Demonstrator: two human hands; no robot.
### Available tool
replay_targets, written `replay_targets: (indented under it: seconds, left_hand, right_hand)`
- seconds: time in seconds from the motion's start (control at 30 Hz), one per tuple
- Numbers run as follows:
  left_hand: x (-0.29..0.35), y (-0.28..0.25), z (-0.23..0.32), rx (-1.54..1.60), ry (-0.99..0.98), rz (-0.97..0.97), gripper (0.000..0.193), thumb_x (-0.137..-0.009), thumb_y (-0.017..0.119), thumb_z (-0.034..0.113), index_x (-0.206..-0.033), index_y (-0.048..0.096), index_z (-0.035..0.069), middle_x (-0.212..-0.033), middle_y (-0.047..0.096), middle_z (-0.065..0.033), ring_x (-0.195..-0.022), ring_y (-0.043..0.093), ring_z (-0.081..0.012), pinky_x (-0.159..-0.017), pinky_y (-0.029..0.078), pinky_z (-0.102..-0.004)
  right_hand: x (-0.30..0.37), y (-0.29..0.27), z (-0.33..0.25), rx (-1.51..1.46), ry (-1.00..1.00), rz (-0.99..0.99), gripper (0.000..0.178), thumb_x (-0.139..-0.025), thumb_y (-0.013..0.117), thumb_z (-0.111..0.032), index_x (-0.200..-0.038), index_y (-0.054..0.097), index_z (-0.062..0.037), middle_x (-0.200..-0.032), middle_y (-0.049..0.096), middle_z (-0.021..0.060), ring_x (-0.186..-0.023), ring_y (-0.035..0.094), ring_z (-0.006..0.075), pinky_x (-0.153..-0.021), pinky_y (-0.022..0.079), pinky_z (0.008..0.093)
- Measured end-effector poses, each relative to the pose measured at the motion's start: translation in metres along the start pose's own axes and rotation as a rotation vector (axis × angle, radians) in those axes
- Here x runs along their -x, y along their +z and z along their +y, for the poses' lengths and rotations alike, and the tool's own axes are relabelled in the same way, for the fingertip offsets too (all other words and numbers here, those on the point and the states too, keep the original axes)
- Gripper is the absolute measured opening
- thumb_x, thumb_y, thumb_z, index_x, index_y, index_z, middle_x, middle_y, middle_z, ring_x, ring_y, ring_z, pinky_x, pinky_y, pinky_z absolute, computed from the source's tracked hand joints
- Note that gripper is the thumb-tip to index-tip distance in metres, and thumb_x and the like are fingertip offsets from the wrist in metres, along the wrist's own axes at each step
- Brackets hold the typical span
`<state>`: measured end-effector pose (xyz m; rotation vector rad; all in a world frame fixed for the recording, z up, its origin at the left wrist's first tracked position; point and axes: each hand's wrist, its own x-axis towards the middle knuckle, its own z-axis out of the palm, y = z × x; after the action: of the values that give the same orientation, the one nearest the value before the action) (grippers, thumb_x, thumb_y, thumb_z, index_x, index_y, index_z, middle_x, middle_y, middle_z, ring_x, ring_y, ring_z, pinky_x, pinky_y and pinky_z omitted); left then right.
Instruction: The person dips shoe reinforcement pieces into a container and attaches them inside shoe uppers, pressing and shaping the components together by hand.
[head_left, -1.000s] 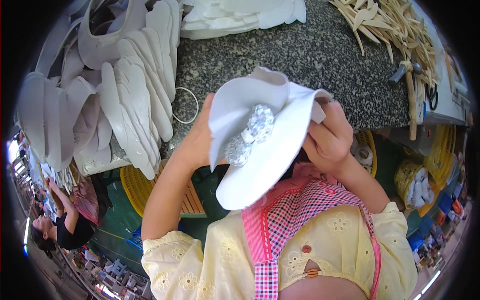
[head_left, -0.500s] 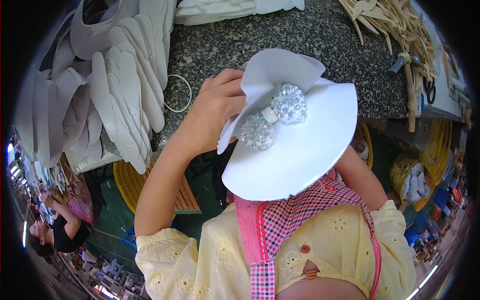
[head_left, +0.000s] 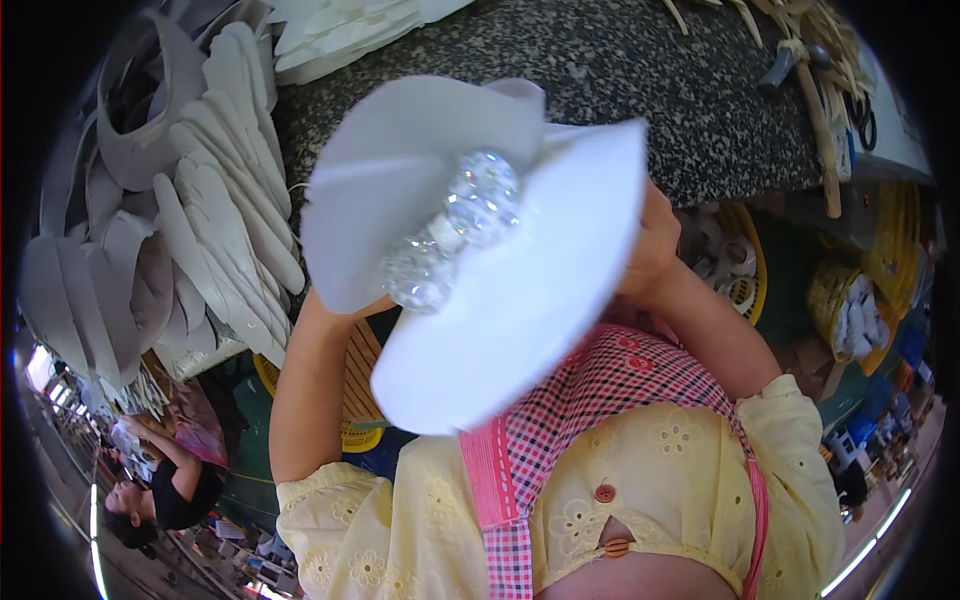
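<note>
- You had a white curved sheet (head_left: 525, 285) up in the air, off the worktop (head_left: 700, 100), in front of your checked apron (head_left: 650, 385) and partly across the worktop's near edge.
- Your left hand (head_left: 370, 306) was mostly behind the sheet's lower left side, and your right hand (head_left: 652, 245) was at its right edge. The sheet seemed to be held up between your hands, which were well apart, but it hid your fingers, so I cannot tell how tightly either hand was closed.
- The step in hand looked like holding and turning the sheet, with its decorated face towards your head.
- The next move, as I judged it, called for steady support on both sides, so that the two curved leaves did not flex apart, and for fingers well clear of the upper glittery ball (head_left: 482, 198) and the lower glittery ball (head_left: 418, 273).
- The broad front leaf's long axis ran aslant, from a rounded end at lower left, near your chest, to a sharper corner at upper right, over the worktop.
- The balls lay in line along much the same slant, joined by a small white piece (head_left: 445, 233), in the hollow between the leaves.
- The back leaf (head_left: 400, 150) rose and curled towards the upper left, near the stacked pale pieces (head_left: 225, 230).
</note>
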<state>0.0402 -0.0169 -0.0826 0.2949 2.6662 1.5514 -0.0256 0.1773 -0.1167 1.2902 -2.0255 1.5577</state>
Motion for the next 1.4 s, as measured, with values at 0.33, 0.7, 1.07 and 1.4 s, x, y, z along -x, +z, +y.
replay_targets:
  seconds: [0.33,0.7,1.07,1.4]
  left_hand:
    - [-0.006,0.001,0.004,0.007,0.02,-0.119,0.031,-0.059,0.064,0.016,-0.089,0.062,0.006,-0.098,0.058,-0.01,-0.094,0.051,-0.0292,-0.081,0.042,-0.0348]
    - [-0.01,0.0,0.008,-0.014,0.028,-0.143,0.032,-0.059,0.065,0.016,-0.089,0.063,0.006,-0.098,0.058,-0.0102,-0.094,0.052,-0.0291,-0.082,0.042,-0.035]
    - [-0.03,0.011,0.01,-0.018,0.057,-0.188,0.032,-0.06,0.065,0.017,-0.09,0.063,0.007,-0.097,0.058,-0.0104,-0.094,0.053,-0.029,-0.082,0.042,-0.0352]
    - [-0.034,0.007,0.009,-0.011,0.07,-0.236,0.033,-0.06,0.066,0.018,-0.091,0.063,0.008,-0.097,0.059,-0.0106,-0.094,0.053,-0.029,-0.082,0.042,-0.0353]
  right_hand:
    - [0.003,-0.002,0.008,0.102,-0.018,0.005,0.024,-0.052,0.073,-0.008,-0.071,0.06,-0.0034,-0.079,0.055,0.01,-0.067,0.052,0.0227,-0.053,0.04,0.0318]
    - [0.004,-0.003,0.005,0.003,0.058,-0.028,0.022,-0.053,0.073,-0.01,-0.071,0.063,-0.0053,-0.08,0.054,0.0106,-0.07,0.054,0.0241,-0.058,0.045,0.033]
    - [-0.001,-0.009,0.006,0.037,0.049,-0.154,0.021,-0.055,0.072,-0.015,-0.073,0.063,-0.0087,-0.084,0.051,0.0115,-0.071,0.053,0.0253,-0.058,0.044,0.0336]
    - [-0.009,-0.025,0.0,-0.078,0.109,-0.163,0.019,-0.059,0.072,-0.013,-0.075,0.064,-0.0071,-0.086,0.056,0.0135,-0.075,0.056,0.0273,-0.063,0.046,0.0316]
